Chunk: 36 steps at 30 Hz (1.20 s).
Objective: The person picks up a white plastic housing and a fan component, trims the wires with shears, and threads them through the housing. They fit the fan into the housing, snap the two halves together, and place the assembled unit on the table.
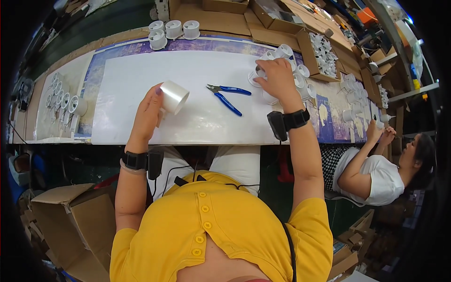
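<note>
My left hand (pixel 149 110) is closed round a short, shiny white cylinder (pixel 174 97), held tilted above the white work sheet (pixel 136 75). My right hand (pixel 279 80) reaches to the back right, its thumb and fingers curled round a flanged white plastic cup (pixel 253 78), which they partly hide. That cup stands at the edge of a cluster of similar white cups (pixel 283 51). Between my hands lie blue-handled cutting pliers (pixel 229 96), their jaws pointing left and handles spread.
More white cups stand at the back (pixel 174 29) and left (pixel 77 105). A cardboard box (pixel 307 54) of small white parts sits at the back right. A co-worker (pixel 371 174) handles a white part on the right. Below left is an open carton (pixel 66 192).
</note>
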Each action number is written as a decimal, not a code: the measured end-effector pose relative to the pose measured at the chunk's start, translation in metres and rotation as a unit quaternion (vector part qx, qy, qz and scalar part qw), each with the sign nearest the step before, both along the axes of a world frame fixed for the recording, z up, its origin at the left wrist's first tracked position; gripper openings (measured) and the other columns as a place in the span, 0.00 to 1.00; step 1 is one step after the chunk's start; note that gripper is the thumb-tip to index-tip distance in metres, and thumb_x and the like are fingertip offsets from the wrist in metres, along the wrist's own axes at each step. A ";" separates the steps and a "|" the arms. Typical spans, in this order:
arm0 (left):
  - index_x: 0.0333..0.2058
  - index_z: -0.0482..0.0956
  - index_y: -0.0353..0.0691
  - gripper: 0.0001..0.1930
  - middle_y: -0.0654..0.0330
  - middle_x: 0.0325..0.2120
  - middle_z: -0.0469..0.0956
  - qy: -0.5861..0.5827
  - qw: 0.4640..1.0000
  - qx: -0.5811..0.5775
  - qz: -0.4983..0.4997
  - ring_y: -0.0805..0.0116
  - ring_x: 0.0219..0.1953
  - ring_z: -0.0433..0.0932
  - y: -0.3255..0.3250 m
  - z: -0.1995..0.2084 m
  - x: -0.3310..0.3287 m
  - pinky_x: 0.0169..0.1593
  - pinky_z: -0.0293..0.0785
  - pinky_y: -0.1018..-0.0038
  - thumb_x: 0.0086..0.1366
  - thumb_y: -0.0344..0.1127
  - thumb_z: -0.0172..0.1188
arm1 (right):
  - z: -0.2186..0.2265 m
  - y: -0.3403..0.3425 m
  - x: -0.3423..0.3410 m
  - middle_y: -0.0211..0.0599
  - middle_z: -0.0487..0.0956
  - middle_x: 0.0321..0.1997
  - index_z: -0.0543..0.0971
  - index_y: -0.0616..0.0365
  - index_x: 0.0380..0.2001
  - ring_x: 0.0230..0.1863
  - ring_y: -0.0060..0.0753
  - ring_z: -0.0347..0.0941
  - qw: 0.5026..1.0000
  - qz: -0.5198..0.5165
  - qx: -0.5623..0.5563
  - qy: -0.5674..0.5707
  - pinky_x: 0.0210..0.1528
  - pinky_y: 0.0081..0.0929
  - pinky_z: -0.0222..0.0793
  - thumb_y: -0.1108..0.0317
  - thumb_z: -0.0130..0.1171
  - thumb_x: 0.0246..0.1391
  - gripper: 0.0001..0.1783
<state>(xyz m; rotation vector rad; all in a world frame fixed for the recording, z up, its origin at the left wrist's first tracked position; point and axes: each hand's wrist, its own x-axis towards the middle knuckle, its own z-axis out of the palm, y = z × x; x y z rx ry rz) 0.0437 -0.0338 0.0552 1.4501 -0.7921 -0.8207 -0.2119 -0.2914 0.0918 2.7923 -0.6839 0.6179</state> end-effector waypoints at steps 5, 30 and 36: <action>0.52 0.71 0.37 0.33 0.56 0.39 0.77 0.249 0.967 -0.046 0.003 0.66 0.41 0.76 0.001 0.005 -0.003 0.39 0.74 0.71 0.69 0.62 0.37 | 0.010 0.004 0.022 0.40 0.76 0.49 0.72 0.52 0.53 0.44 0.39 0.75 0.926 0.008 0.255 -0.277 0.41 0.32 0.71 0.59 0.60 0.53 0.24; 0.58 0.62 0.39 0.31 0.56 0.57 0.66 0.278 0.934 -0.225 0.014 0.60 0.55 0.69 -0.002 0.000 -0.011 0.54 0.69 0.64 0.69 0.59 0.35 | 0.027 0.139 0.082 0.45 0.71 0.51 0.59 0.59 0.55 0.46 0.41 0.76 0.590 0.137 0.647 -0.463 0.31 0.20 0.79 0.69 0.55 0.58 0.24; 0.58 0.63 0.38 0.31 0.55 0.56 0.67 0.262 0.940 -0.216 0.009 0.61 0.57 0.68 -0.001 0.004 -0.013 0.58 0.65 0.65 0.70 0.58 0.36 | 0.019 0.140 0.086 0.45 0.70 0.51 0.59 0.60 0.55 0.46 0.39 0.77 0.631 0.142 0.615 -0.451 0.32 0.21 0.79 0.69 0.56 0.58 0.25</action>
